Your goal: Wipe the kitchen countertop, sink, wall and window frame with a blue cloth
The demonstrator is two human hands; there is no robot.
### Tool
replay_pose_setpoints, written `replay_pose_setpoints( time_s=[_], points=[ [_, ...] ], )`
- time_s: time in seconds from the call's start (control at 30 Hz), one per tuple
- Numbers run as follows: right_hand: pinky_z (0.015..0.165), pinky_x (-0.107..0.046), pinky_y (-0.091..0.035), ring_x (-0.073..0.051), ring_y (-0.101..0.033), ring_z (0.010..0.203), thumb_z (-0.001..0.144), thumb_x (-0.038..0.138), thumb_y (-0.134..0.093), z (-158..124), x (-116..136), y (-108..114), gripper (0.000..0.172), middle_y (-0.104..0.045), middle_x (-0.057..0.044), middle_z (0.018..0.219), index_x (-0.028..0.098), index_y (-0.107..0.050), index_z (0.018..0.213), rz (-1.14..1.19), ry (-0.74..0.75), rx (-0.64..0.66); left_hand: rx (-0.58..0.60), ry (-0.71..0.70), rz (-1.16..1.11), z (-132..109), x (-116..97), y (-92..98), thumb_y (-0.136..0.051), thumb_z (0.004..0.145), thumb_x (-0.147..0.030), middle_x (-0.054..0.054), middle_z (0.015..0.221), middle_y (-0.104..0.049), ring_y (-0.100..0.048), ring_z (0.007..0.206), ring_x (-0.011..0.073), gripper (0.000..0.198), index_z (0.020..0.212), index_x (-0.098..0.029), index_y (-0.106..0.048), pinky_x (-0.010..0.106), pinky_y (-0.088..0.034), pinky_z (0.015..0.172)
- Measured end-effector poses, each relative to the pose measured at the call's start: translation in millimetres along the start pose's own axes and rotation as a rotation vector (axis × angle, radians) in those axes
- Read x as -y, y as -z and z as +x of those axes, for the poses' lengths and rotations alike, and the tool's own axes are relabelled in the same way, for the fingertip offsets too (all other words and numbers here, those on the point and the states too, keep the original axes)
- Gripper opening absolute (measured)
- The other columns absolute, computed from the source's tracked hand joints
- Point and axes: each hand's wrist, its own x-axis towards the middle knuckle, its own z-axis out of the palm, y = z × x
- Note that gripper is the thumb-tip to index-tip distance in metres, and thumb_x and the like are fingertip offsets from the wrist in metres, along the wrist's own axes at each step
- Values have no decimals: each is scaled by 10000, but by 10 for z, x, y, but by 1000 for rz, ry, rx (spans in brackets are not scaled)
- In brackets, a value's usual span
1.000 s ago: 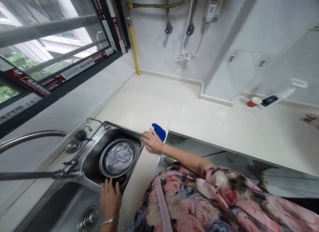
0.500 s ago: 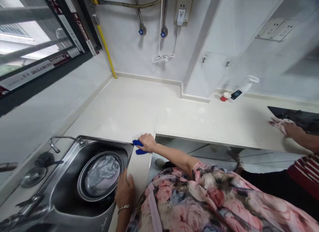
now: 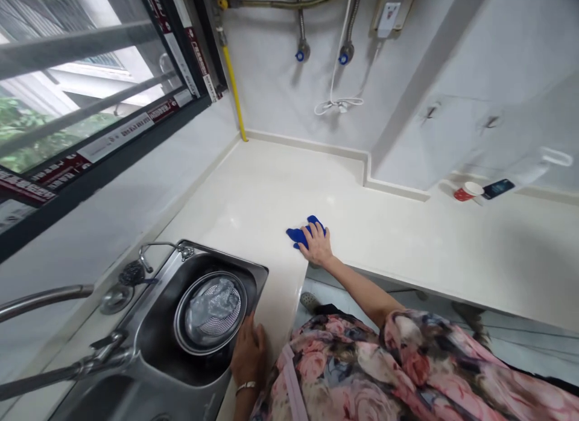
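My right hand (image 3: 316, 247) presses a blue cloth (image 3: 298, 236) onto the white countertop (image 3: 266, 186), near its inner corner. Parts of the cloth stick out around the fingers. My left hand (image 3: 249, 351), with a bracelet at the wrist, lies on the strip of counter beside the sink's rim. Its fingers are stretched out and hold nothing. Close to that hand is the steel sink (image 3: 149, 330). Inside it sits a round metal basin with a perforated strainer (image 3: 224, 318) and a crumpled clear plastic bag (image 3: 199, 306).
A faucet (image 3: 90, 367) reaches over the sink, with a scrubber (image 3: 131, 273) behind it. To the right stand a red paper cup (image 3: 465, 193) and a clear bottle with a dark label (image 3: 498, 189). A yellow pipe (image 3: 234, 95) runs down the wall by the window.
My right hand has slid the blue cloth from beside the sink's corner further back along the counter. My left hand stays by the sink. The view has turned left, and the other person's arm is out of sight.
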Motion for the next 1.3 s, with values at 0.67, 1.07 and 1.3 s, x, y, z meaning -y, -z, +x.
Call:
replay_pose_setpoints(
  time_s=[0.67, 1.07, 1.3],
  points=[
    [1107, -675, -305, -440, -385, 1382, 1034, 522, -365, 2106, -1818, 74, 603, -448, -255, 1497, 138, -496, 1481, -129, -605, -1, 15, 56, 130, -215, 222, -5, -432, 1020, -443, 107, 1521, -616, -518, 1474, 328, 547, 1473, -210, -629, 567, -478, 1213],
    [1092, -796, -228, -531, -237, 1464, 1021, 538, -360, 3507, -146, -492, 711, -326, -308, 1613, 80, -414, 1562, -50, -261, 69, 52, 90, 183, -312, -32, 133, -481, 1028, -348, 58, 1503, -638, -476, 1510, 260, 496, 1491, -241, -623, 440, -500, 1207],
    [1151, -761, -180, -508, -229, 1483, 1034, 458, -397, 3204, 1756, -729, 617, -381, -234, 1625, 117, -478, 1542, 66, 298, 114, -7, 74, 206, -344, -206, 179, -489, 1043, -352, 59, 1477, -659, -494, 1498, 256, 464, 1469, -226, -625, 438, -532, 1175]
  ],
)
